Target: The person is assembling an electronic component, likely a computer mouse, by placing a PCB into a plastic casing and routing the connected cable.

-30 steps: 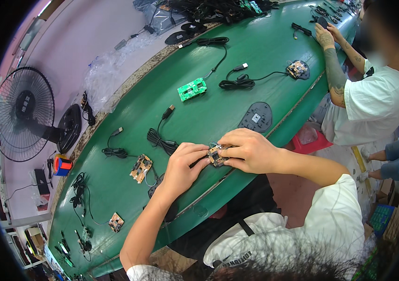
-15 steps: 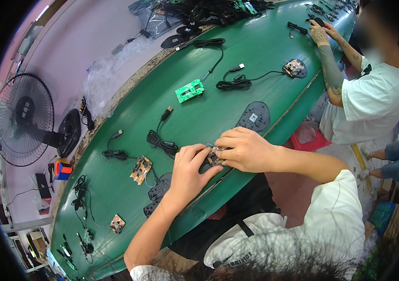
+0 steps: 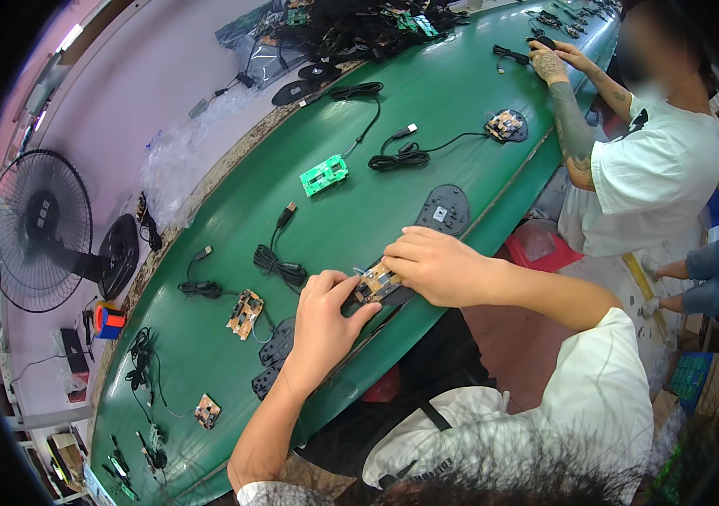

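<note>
Left hand (image 3: 326, 314) and right hand (image 3: 435, 266) jointly pinch the small tan circuit board (image 3: 376, 282) on its black oval base at frame centre, steadying it against the green bench (image 3: 461, 110).

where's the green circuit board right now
In the head view the green circuit board lies on the green table, beyond both hands, left of a coiled black cable.

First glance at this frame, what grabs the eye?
The long green table sweeps across the frame, strewn with coiled black cables and circuit boards. At its near edge the left hand and right hand pinch a small brown circuit board on a black base. A black fan stands at left.
</note>
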A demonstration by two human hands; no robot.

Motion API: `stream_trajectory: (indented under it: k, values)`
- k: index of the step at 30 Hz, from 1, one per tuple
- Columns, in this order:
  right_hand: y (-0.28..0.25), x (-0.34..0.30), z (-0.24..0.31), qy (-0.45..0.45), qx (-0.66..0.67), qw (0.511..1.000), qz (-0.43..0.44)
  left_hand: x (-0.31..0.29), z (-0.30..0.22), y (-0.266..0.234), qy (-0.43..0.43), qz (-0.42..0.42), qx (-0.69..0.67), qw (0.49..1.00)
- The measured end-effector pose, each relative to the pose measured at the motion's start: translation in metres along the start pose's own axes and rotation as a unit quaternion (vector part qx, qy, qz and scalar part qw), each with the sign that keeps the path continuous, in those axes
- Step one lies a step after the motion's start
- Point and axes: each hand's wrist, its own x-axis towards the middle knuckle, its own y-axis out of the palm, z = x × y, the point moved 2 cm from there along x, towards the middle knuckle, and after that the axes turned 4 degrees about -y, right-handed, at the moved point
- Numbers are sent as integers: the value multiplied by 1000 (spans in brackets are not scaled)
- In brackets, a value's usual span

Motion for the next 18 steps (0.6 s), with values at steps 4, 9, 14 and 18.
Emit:
stream_trajectory:
  k: [4,9,14,18]
  values:
    - [9,0,4,23,21,999,7,-7,1,-5,4,-1,1,1000]
    - [4,1,5,45,43,998,-14,-1,-4,-6,-8,14,14,1000]
    - [5,4,4,107,87,990,15,1,-5,-6,-19,18,16,1000]
    - [5,5,5,85,75,994,10,0,-4,-6,-23,10,5,1000]
